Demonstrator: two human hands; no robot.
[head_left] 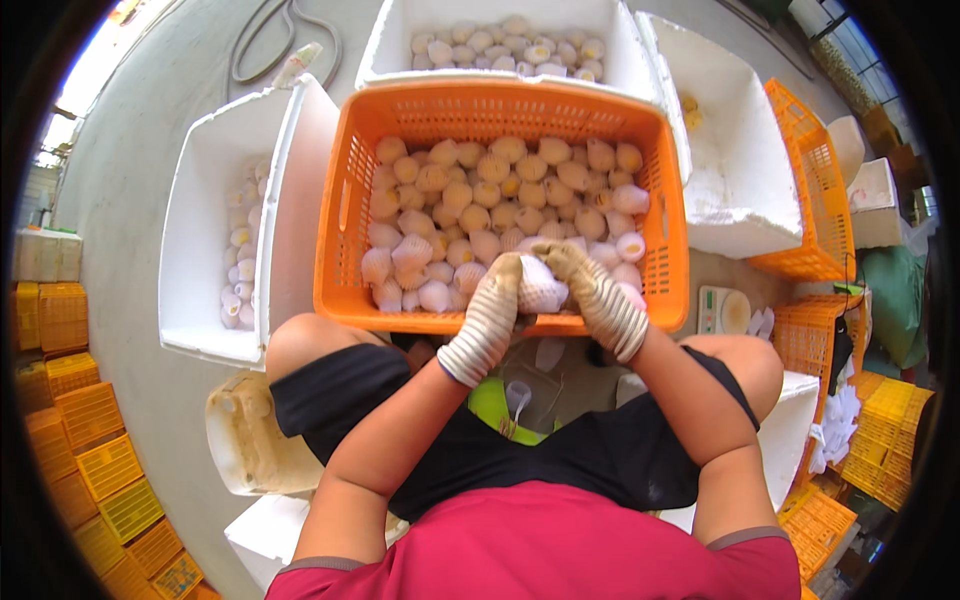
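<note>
My left hand (495, 305) and my right hand (598, 295), both in striped, light-coloured work gloves, meet over the near edge of an orange plastic crate (500, 100). Between them is a round fruit in a white foam net (541, 287), with the fingers of both hands closed round it. Its exact kind is hidden by the net. Under and beyond my hands the crate holds many pale, round fruits (490, 190) in similar foam nets, some showing yellow at their ends.
White foam boxes stand at left (285, 215), behind (510, 80) and at right (735, 160); the left and back ones hold netted fruit. A small scale (712, 310) sits by my right knee. Between my legs is a bright green container (490, 405). Yellow-orange crates (90, 415) are stacked far left.
</note>
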